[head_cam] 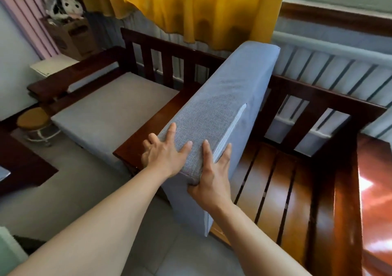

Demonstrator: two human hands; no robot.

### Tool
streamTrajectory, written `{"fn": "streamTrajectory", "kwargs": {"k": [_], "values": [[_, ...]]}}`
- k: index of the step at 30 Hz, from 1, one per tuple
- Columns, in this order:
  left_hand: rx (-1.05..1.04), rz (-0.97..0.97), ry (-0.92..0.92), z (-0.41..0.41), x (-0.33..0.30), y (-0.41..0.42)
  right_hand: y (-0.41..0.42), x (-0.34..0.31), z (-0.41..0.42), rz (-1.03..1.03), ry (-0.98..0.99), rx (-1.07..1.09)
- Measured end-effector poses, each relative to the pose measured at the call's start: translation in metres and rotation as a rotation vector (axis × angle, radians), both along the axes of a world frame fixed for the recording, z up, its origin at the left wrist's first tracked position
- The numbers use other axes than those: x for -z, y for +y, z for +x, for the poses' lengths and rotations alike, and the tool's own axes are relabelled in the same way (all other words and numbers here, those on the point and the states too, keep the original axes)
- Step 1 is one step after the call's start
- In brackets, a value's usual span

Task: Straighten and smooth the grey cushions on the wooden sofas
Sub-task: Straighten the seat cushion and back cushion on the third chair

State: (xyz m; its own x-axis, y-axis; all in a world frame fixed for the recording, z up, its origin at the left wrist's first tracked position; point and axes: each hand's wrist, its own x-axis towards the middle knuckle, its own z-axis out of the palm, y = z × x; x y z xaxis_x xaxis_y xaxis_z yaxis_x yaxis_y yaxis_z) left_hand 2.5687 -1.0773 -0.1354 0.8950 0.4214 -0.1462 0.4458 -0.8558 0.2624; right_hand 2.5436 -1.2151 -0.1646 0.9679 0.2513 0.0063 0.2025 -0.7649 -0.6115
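Grey seat cushion (220, 106) stands tipped up on edge over the slatted wooden sofa seat (273, 186), left of the bare slats, likely lifted so it can be turned or reseated squarely. Left hand (164, 154) lies spread-fingered across its near top edge; right hand (212, 180) clasps the near corner, thumb on top, fingers along the right face. A second grey cushion (110, 114) lies flat, well left of the slats.

Grey cushion (220, 110) stands on edge, tilted, over bare sofa slats (273, 182).

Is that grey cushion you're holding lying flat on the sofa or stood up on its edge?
On edge. The cushion stands tilted above the bare wooden slats, held by the left hand and right hand.
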Motion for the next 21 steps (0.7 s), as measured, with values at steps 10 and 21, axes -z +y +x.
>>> {"fn": "streamTrajectory", "kwargs": {"k": [10,21], "values": [[0.007,-0.104,-0.032,0.022,0.003,0.06,0.059,-0.015,0.018,-0.088,0.045,0.032],[-0.194,-0.318,-0.038,0.068,0.016,0.103,0.094,-0.016,0.058,-0.146,-0.03,-0.078]]}}
